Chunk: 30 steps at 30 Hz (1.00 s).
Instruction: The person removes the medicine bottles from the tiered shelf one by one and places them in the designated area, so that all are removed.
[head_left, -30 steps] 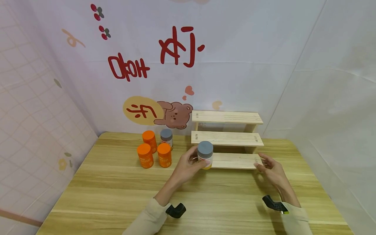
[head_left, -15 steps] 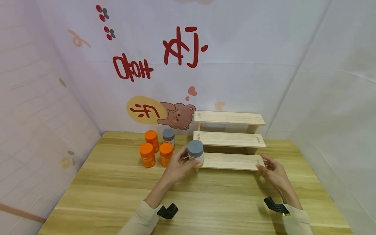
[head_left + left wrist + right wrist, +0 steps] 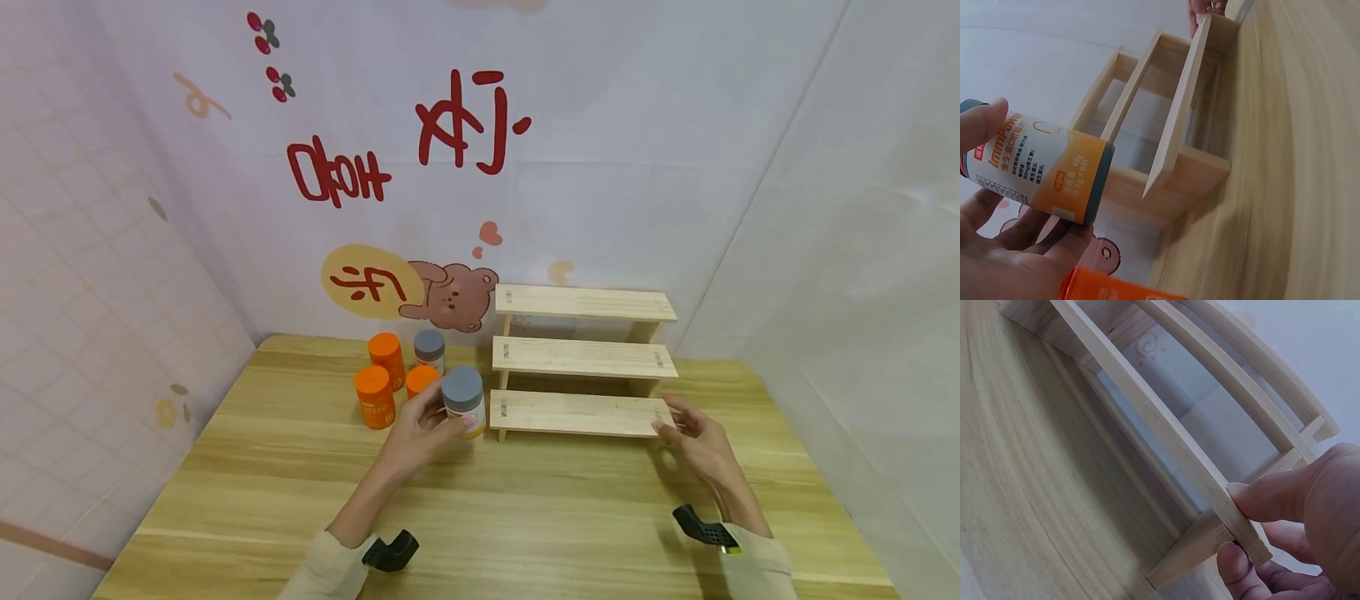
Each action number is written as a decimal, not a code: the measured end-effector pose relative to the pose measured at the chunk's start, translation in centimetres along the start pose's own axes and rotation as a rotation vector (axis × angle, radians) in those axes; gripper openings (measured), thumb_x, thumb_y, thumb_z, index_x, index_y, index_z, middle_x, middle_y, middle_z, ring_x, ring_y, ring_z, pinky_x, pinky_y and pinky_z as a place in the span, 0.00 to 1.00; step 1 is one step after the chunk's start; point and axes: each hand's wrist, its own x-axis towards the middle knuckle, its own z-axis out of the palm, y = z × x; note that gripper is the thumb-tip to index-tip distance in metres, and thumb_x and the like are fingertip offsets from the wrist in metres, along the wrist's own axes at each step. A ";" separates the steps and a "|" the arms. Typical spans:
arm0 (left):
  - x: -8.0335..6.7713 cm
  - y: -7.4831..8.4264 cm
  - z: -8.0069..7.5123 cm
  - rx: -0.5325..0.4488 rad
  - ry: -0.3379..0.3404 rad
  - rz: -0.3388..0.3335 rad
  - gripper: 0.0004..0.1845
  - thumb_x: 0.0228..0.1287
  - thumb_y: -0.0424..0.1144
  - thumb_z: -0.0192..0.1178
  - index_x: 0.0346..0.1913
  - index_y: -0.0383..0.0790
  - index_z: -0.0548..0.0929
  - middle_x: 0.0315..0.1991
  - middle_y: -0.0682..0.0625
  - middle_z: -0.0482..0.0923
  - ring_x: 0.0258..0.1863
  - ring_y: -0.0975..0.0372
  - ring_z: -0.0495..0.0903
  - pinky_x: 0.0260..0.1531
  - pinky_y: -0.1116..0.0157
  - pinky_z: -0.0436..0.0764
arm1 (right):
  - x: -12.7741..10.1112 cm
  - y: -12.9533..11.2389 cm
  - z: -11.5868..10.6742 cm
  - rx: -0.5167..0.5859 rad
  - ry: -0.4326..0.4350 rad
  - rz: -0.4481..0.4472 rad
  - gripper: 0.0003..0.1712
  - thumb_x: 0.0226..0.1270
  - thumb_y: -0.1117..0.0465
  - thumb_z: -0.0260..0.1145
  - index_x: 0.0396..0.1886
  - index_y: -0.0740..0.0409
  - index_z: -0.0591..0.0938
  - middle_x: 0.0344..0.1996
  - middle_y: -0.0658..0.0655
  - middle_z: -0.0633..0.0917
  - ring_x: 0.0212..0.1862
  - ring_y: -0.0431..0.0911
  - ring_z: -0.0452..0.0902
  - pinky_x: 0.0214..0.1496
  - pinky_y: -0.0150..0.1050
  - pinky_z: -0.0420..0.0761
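My left hand (image 3: 415,432) grips a supplement bottle (image 3: 464,402) with a grey lid and a white and orange label. In the left wrist view the bottle (image 3: 1041,165) lies between thumb and fingers, raised off the table. It is just left of a three-tier wooden shelf (image 3: 581,414). My right hand (image 3: 697,435) pinches the right end of the lowest board, thumb on top and fingers beneath, as the right wrist view shows on the board (image 3: 1172,437). The held bottle and left hand partly cover one orange bottle (image 3: 422,380).
Two more orange bottles, one in front (image 3: 374,397) and one behind (image 3: 387,361), stand left of the shelf. Beside them is another grey-lidded bottle (image 3: 430,350). A printed cloth wall (image 3: 600,183) rises behind the wooden table (image 3: 570,517).
My left hand has carried the grey-lidded bottle leftward from in front of the lowest board to beside the shelf's left end. The right hand keeps its pinch on the board.
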 end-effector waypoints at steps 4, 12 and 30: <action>-0.7 -0.4 -0.8 0.011 -0.002 0.006 0.34 0.66 0.35 0.70 0.73 0.43 0.71 0.64 0.40 0.77 0.64 0.52 0.77 0.67 0.62 0.77 | -0.2 0.1 -0.1 0.000 0.000 0.007 0.42 0.74 0.47 0.67 0.80 0.57 0.63 0.65 0.70 0.76 0.45 0.27 0.74 0.45 0.26 0.81; -1.8 -1.3 -2.3 0.029 -0.001 0.014 0.35 0.66 0.35 0.70 0.74 0.44 0.70 0.66 0.41 0.76 0.64 0.56 0.77 0.64 0.71 0.77 | -0.1 -0.2 -0.2 0.004 0.001 0.014 0.43 0.73 0.46 0.67 0.80 0.55 0.63 0.66 0.69 0.75 0.47 0.28 0.74 0.47 0.26 0.81; -3.4 -4.4 -4.6 0.053 0.026 -0.117 0.36 0.65 0.36 0.71 0.74 0.42 0.69 0.69 0.41 0.74 0.69 0.53 0.73 0.67 0.69 0.74 | 0.0 -0.4 0.0 -0.036 0.011 0.021 0.42 0.74 0.45 0.67 0.80 0.57 0.64 0.64 0.68 0.76 0.50 0.35 0.74 0.46 0.24 0.78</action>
